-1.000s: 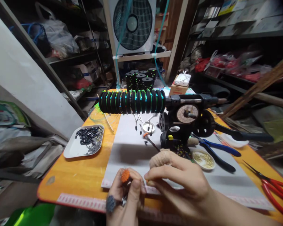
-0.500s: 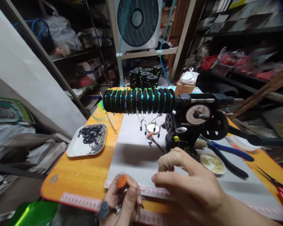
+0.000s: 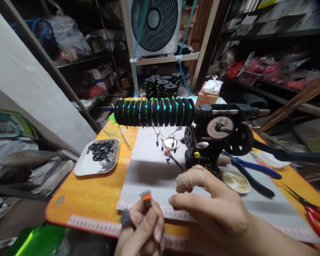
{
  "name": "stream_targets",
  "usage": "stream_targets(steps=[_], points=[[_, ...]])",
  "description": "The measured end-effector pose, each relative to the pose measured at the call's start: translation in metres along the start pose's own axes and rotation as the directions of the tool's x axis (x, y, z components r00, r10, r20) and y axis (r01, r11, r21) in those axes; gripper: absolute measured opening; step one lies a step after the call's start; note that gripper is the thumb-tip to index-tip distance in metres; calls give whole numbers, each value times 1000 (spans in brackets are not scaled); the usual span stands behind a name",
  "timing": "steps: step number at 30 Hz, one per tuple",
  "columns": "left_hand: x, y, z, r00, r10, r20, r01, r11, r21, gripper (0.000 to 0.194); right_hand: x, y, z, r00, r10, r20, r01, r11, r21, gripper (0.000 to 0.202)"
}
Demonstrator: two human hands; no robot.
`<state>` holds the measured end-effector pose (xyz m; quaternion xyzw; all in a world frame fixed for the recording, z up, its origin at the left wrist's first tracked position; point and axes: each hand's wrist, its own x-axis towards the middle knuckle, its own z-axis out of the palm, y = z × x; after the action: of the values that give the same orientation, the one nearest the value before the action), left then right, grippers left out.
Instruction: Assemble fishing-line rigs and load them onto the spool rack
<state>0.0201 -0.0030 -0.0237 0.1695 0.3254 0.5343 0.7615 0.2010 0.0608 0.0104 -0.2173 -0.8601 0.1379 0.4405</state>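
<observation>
My left hand (image 3: 142,231), low in the middle of the view, is closed on a small brush-like bundle (image 3: 146,196) with an orange band and grey bristly tips. A second grey bristly tuft (image 3: 125,217) sticks out at the left side of the same hand. To the right, my right hand (image 3: 216,206) hovers above the white board (image 3: 146,177), its thumb apart from the index finger, which is wrapped in beige tape. Nothing shows between them; its other fingers are mostly hidden. Beyond the hands, a black geared device (image 3: 218,138) carries a roller of black rings (image 3: 154,112) with green and blue threads.
A white tray (image 3: 80,167) of small black and grey pieces lies left. Right are a dish of gold bits (image 3: 236,181), blue-black pliers (image 3: 256,170) and red-handled scissors (image 3: 317,217). Black spools (image 3: 162,85) stand behind, below a fan (image 3: 153,26).
My left hand has risen slightly to the right and turned, so the orange-banded bundle now points upward with its grey tips showing. My right hand is nearly unmoved; the view has shifted slightly.
</observation>
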Motion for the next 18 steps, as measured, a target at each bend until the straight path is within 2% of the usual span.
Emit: stream_targets(steps=[6, 10, 13, 17, 18], points=[[-2, 2, 2, 999, -2, 33, 4, 999, -36, 29, 1, 4, -2, 1000, -28, -13, 27, 998, -60, 24], [-1, 0, 0, 999, 9, 35, -8, 999, -32, 29, -2, 2, -2, 1000, -21, 4, 21, 999, -28, 24], [0, -2, 2, 1000, 12, 12, -11, 1000, -29, 31, -3, -1, 0, 1000, 3, 16, -3, 1000, 5, 22], [-1, -3, 8, 999, -12, -42, 14, 999, 47, 39, 0, -6, 3, 1000, 6, 9, -6, 998, 56, 7], [-1, -3, 10, 997, -14, -71, 19, 997, 69, 40, 0, -7, 3, 1000, -8, -5, 8, 998, 70, 12]])
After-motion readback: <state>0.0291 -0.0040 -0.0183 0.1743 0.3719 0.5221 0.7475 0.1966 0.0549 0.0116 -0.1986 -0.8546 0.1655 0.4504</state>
